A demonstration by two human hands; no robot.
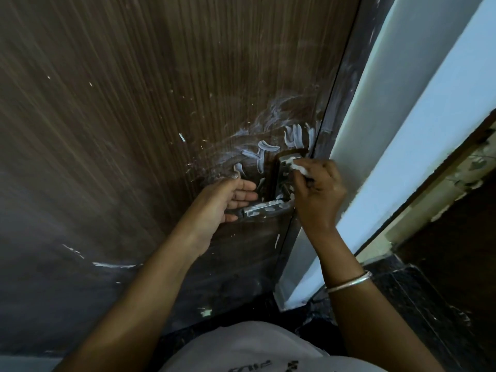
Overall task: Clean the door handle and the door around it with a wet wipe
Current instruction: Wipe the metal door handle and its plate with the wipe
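Note:
A dark brown wood-grain door fills the view, smeared with white marks above and left of the metal lever handle. The handle's backplate is streaked white too. My right hand is shut on a small white wet wipe, pressing it against the top of the backplate. My left hand is open, palm toward the door, fingers spread just left of the lever's free end and touching the door near it.
A metal door frame runs along the door's right edge, with a white wall beyond it. Dark speckled floor lies at lower right. White streaks mark the door lower left. A bangle circles my right wrist.

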